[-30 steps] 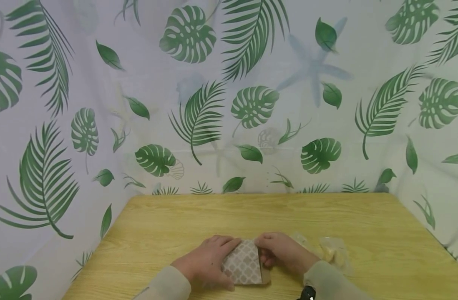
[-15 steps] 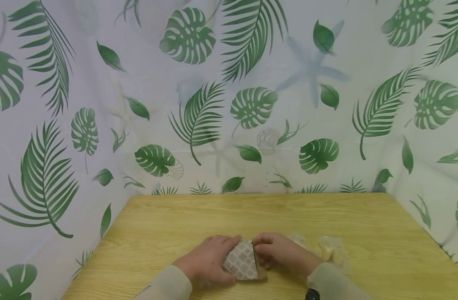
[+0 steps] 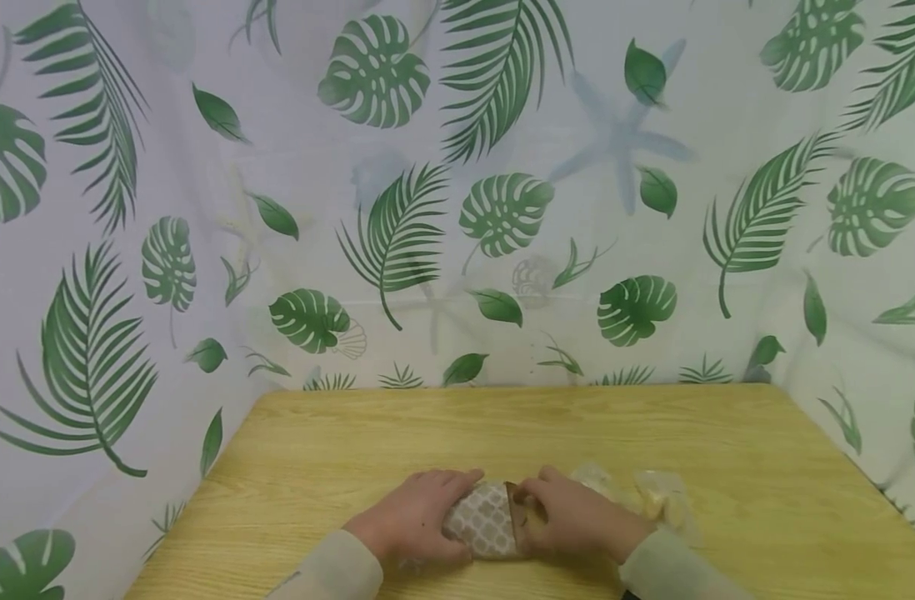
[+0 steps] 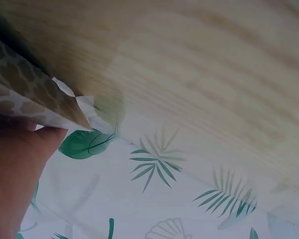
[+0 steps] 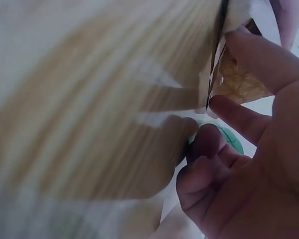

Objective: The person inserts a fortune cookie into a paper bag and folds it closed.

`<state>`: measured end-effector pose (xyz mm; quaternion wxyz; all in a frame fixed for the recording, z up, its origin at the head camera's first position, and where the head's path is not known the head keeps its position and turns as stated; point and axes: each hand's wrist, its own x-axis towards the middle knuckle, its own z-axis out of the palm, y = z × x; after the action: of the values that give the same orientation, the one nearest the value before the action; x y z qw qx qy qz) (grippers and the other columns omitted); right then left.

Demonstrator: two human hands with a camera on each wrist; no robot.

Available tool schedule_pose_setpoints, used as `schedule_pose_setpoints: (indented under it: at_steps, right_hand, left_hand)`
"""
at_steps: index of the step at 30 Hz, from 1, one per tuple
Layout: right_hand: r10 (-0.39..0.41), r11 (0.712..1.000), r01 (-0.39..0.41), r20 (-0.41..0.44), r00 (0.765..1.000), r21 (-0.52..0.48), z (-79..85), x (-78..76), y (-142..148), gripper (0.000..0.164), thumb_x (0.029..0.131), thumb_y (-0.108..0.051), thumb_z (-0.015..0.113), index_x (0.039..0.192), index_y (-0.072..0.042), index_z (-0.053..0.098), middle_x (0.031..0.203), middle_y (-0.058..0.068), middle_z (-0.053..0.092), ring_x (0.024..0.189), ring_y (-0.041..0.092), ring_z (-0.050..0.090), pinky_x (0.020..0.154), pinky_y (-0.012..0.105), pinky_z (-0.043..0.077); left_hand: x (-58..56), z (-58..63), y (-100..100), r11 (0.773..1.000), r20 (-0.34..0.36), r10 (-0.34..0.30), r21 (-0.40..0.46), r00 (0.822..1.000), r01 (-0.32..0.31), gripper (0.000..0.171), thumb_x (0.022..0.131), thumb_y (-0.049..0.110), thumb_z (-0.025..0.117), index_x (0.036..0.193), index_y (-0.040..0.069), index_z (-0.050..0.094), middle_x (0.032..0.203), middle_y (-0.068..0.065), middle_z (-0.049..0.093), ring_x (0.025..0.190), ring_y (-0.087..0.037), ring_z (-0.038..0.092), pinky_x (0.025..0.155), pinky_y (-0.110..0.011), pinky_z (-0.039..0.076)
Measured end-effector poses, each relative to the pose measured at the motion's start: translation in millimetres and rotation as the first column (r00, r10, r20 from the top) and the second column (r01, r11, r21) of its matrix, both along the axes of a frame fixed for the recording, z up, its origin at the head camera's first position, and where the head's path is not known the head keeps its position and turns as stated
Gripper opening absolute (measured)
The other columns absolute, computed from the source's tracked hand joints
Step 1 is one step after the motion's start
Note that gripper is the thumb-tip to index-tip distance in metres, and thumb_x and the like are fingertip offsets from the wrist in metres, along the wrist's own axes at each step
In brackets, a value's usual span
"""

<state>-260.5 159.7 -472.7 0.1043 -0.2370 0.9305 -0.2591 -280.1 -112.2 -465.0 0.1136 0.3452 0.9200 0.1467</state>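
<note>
A small paper bag (image 3: 483, 521) with a white lattice pattern on grey-beige lies between both hands on the table. My left hand (image 3: 420, 517) grips it from the left, fingers at the far edge and thumb at the near edge. At its right end, my right hand (image 3: 573, 517) holds the brown mouth with curled index finger and thumb. In the right wrist view the bag's brown inside (image 5: 241, 82) shows between the thumb and index finger, while the other fingers curl below. Only a corner of the patterned bag (image 4: 20, 82) appears in the left wrist view.
Clear plastic packets with pale yellow contents (image 3: 663, 504) lie right of the right hand, partly behind the forearm. Another clear packet (image 3: 596, 477) sits just beyond that hand. A leaf-printed sheet (image 3: 427, 250) hangs behind the wooden table (image 3: 352, 425).
The right hand has shifted its hold at the bag's right end, its thumb now at the near side. The bag's mouth has spread and its top bulges more. The left hand stays put.
</note>
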Motion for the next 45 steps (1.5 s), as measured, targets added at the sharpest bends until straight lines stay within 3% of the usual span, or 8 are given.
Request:
schedule_pose_setpoints:
  at_steps: [9, 15, 21, 27, 37, 45]
  right_hand:
    - [-0.002, 0.999, 0.003, -0.032, 0.999, 0.050, -5.3, -1.1, 2.8, 0.080, 0.070, -0.048, 0.084, 0.138, -0.015, 0.060, 0.102, -0.002, 0.048, 0.080, 0.015, 0.050, 0.071, 0.036, 0.050]
    - [0.002, 0.998, -0.001, -0.019, 1.000, 0.068, -6.1, -1.3, 2.4, 0.095, 0.070, -0.055, 0.083, 0.149, -0.015, 0.051, 0.102, -0.002, 0.046, 0.080, 0.015, 0.050, 0.070, 0.036, 0.050]
    - [0.010, 0.997, -0.010, -0.005, 1.000, 0.073, -7.5, -0.2, 4.1, 0.098, 0.072, -0.061, 0.082, 0.151, -0.014, 0.048, 0.100, -0.001, 0.045, 0.079, 0.015, 0.050, 0.069, 0.036, 0.049]
    - [0.021, 0.998, -0.020, -0.028, 0.999, 0.052, -7.4, 1.1, 5.4, 0.102, 0.072, -0.059, 0.083, 0.155, -0.018, 0.040, 0.110, 0.000, 0.049, 0.084, 0.015, 0.053, 0.074, 0.042, 0.053]
    - [0.017, 0.998, -0.016, -0.013, 1.000, 0.068, -5.2, 3.5, 6.1, 0.095, 0.075, -0.059, 0.081, 0.154, -0.021, 0.044, 0.099, -0.002, 0.045, 0.076, 0.015, 0.050, 0.064, 0.035, 0.048]
    - [0.023, 0.996, -0.026, 0.038, 0.999, 0.091, -2.5, 0.1, 4.7, 0.094, 0.076, -0.059, 0.081, 0.153, -0.019, 0.046, 0.099, -0.001, 0.047, 0.079, 0.015, 0.050, 0.069, 0.038, 0.049]
  left_hand:
    - [-0.7, -4.1, -1.1, 0.999, 0.018, -0.042, -0.019, 0.999, 0.042, 0.116, 0.066, 0.077, 0.077, 0.161, 0.038, 0.023, 0.158, 0.009, 0.035, 0.145, -0.019, 0.032, 0.118, -0.049, 0.026]
    - [-0.4, -6.9, 0.4, 0.997, -0.010, -0.061, -0.058, 0.998, 0.060, 0.110, 0.071, 0.067, 0.078, 0.161, 0.037, 0.022, 0.159, 0.009, 0.035, 0.145, -0.017, 0.032, 0.119, -0.048, 0.023]
    - [1.2, -7.3, 0.9, 0.998, -0.034, -0.044, -0.055, 0.998, 0.042, 0.104, 0.073, 0.056, 0.078, 0.161, 0.035, 0.025, 0.158, 0.011, 0.036, 0.144, -0.018, 0.035, 0.119, -0.047, 0.023]
    - [0.5, -5.9, 0.5, 0.998, -0.042, -0.048, -0.052, 0.998, 0.046, 0.104, 0.074, 0.056, 0.078, 0.161, 0.034, 0.026, 0.157, 0.009, 0.038, 0.143, -0.019, 0.036, 0.119, -0.046, 0.023]
    - [1.2, -5.0, 0.6, 0.998, -0.026, -0.039, -0.058, 0.999, 0.037, 0.103, 0.075, 0.058, 0.079, 0.160, 0.035, 0.026, 0.157, 0.010, 0.037, 0.144, -0.018, 0.034, 0.120, -0.046, 0.022]
    - [-1.8, -6.9, -0.7, 0.997, -0.044, -0.057, -0.062, 0.997, 0.054, 0.101, 0.075, 0.057, 0.079, 0.160, 0.035, 0.027, 0.157, 0.010, 0.038, 0.143, -0.019, 0.036, 0.119, -0.047, 0.023]
